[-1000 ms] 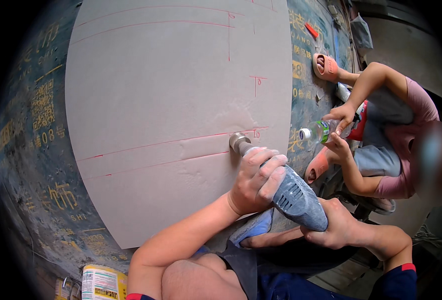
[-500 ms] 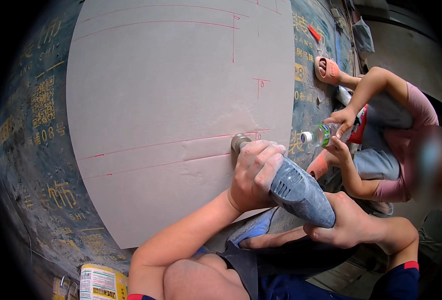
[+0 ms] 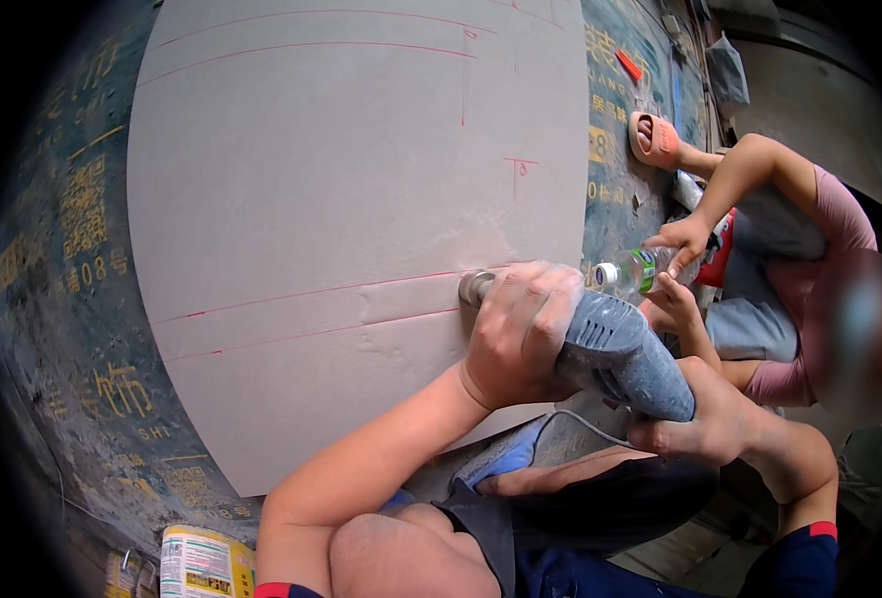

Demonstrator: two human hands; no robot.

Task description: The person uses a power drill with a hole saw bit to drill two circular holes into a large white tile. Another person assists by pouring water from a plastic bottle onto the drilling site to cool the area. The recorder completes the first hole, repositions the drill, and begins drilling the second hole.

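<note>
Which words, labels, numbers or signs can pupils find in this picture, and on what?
Wording is not copied here, only located.
Dark floor covering: yellow characters, letters, numerals and square codes.
Pale board: small red handwritten marks beside red lines.
Clear bottle: green-and-blue label, too small to read.
Yellow-and-white container: fine print, too small.
Orange sandal: faint mark, too blurred.
Grey power tool: no readable lettering.

shirt (image 3: 580, 576): navy
right sleeve (image 3: 785, 566): short, navy, red hem band (image 3: 822, 531)
left sleeve (image 3: 299, 592): red edge (image 3: 269, 590), mostly out of frame
legwear (image 3: 620, 506): dark, lower leg (image 3: 565, 474) bare
footwear (image 3: 506, 453): blue
left hand (image 3: 523, 334): bare, powdery fingers (image 3: 532, 299)
</note>
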